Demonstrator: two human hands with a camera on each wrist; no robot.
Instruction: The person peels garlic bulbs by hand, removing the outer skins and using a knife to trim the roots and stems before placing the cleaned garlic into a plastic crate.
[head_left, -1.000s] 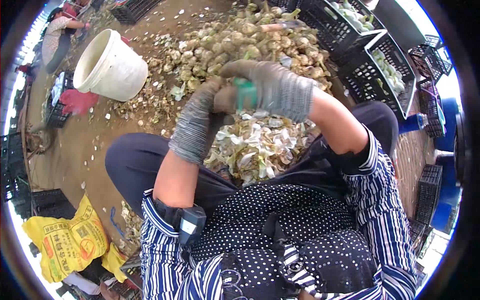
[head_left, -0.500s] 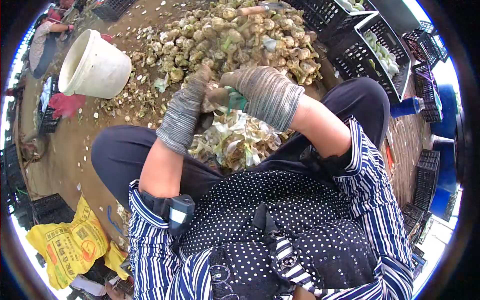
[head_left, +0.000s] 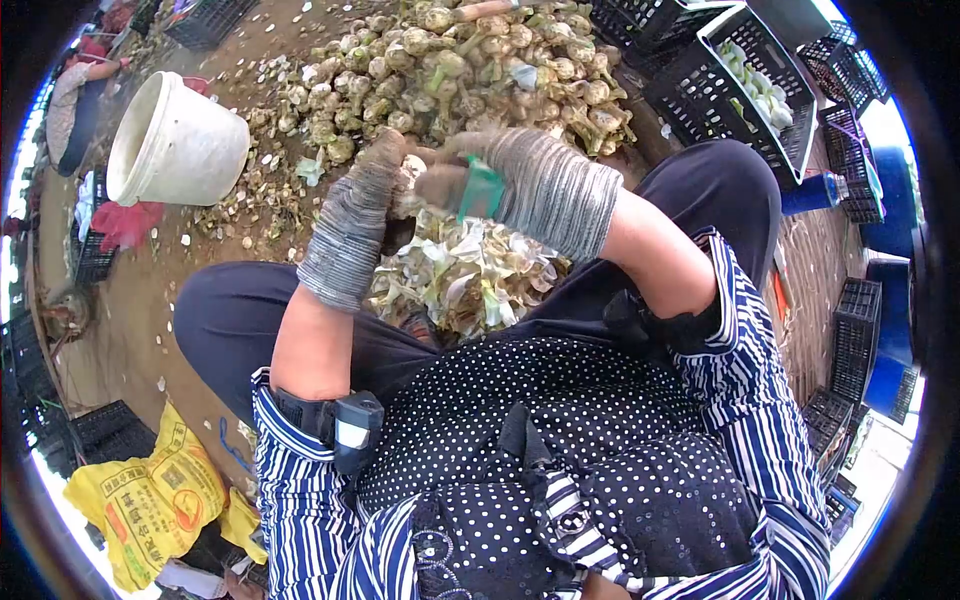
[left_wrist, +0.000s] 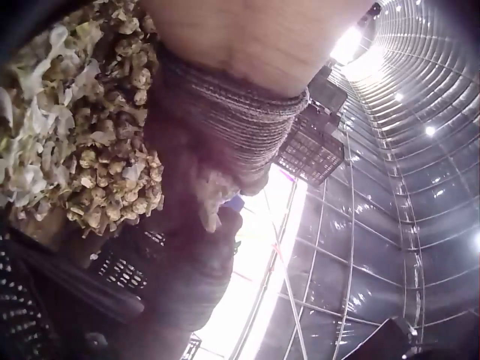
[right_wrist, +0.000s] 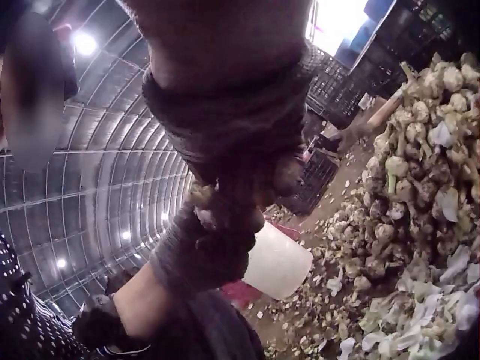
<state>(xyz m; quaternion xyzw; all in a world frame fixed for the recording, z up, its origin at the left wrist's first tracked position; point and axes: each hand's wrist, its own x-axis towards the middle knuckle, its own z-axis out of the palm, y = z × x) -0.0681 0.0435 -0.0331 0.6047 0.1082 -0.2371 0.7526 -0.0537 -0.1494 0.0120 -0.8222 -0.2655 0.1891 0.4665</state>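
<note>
Both hands wear soiled grey knitted gloves and meet in front of the person's lap. The left hand grips a pale garlic bulb, which shows between the two hands. On the other side the right hand, with a green band around its fingers, pinches at the same bulb. In the left wrist view a whitish part of the bulb stands out between the gloves, and the rest is hidden by fingers. Below the hands lies a heap of papery garlic skins.
A large pile of untrimmed garlic lies ahead, a wooden handle on it. At left stands a tilted white bucket; at right, a black crate holds pale peeled garlic. A yellow sack lies lower left. Another person sits far left.
The hands were blurred over the pile's near edge and have come slightly left and nearer together, with the pale bulb now showing between them. The head view has shifted a little.
</note>
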